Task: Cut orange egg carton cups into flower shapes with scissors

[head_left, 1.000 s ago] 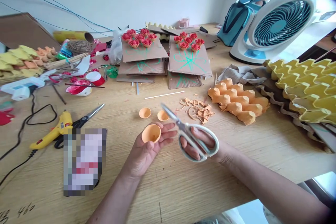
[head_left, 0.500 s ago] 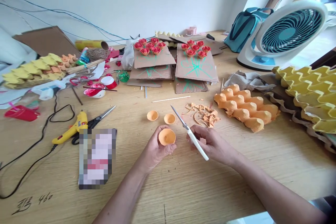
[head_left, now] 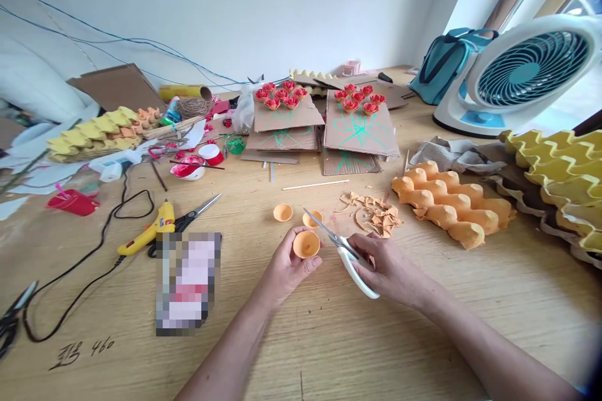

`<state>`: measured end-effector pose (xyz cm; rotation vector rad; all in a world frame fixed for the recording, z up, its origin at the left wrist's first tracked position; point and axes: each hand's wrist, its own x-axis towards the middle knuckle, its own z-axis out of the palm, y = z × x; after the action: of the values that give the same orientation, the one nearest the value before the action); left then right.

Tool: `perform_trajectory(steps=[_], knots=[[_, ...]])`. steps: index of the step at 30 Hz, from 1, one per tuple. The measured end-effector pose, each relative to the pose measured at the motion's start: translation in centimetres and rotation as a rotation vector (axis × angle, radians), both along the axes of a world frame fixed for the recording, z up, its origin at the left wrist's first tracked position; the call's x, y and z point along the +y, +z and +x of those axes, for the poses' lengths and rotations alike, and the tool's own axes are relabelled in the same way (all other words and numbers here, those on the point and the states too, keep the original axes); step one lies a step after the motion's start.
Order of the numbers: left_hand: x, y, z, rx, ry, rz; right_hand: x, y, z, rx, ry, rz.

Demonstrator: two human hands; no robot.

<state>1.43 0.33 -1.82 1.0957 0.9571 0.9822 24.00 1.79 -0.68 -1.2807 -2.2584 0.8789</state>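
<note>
An orange egg-carton cup (head_left: 306, 244), trimmed round at the rim, is held in my left hand (head_left: 288, 272) with its hollow side facing me. My right hand (head_left: 388, 266) grips white-handled scissors (head_left: 353, 269), whose blades point up and left, close to the cup's right side. Two more cut cups lie just beyond: one egg-carton cup (head_left: 283, 212) at the left, and another cup (head_left: 312, 219) partly behind the scissor tips. Thin orange trimmings (head_left: 376, 213) form a small heap past my right hand.
An orange egg-carton piece (head_left: 451, 200) and stacked yellow egg trays (head_left: 555, 169) are at the right, below a fan (head_left: 527, 75). Red flowers (head_left: 281, 96) stand on cardboard (head_left: 360, 131). Leftward lie a yellow glue gun (head_left: 150, 229) with its cord, black scissors (head_left: 197, 210) and a paint bowl (head_left: 188, 168).
The view has shifted a little to the left. In my right hand the scissors have turned, so their handle loops show and their tips sit nearer the cup. My left hand still holds the cup.
</note>
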Motion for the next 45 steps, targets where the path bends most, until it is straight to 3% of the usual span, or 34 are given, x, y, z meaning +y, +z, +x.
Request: perform_trajectory(steps=[8,24,33,41,45], knots=[[0.1,0.0,0.1,0.058,0.124,0.049,0.0,0.2,-0.1,-0.030,0.023,0.072],[0.3,0.5,0.0,0.148,0.182,0.158,0.5,-0.1,0.3,-0.088,0.069,0.179],[0.2,0.7,0.1,0.203,0.174,0.154,0.8,-0.1,0.6,-0.138,0.107,0.218],[-0.1,1.3,0.0,0.228,0.046,0.127,0.6,0.3,0.6,-0.183,0.086,0.301],[0.0,1.2,-0.2,0.240,0.058,0.145,0.7,0.1,0.8,-0.146,0.074,0.282]])
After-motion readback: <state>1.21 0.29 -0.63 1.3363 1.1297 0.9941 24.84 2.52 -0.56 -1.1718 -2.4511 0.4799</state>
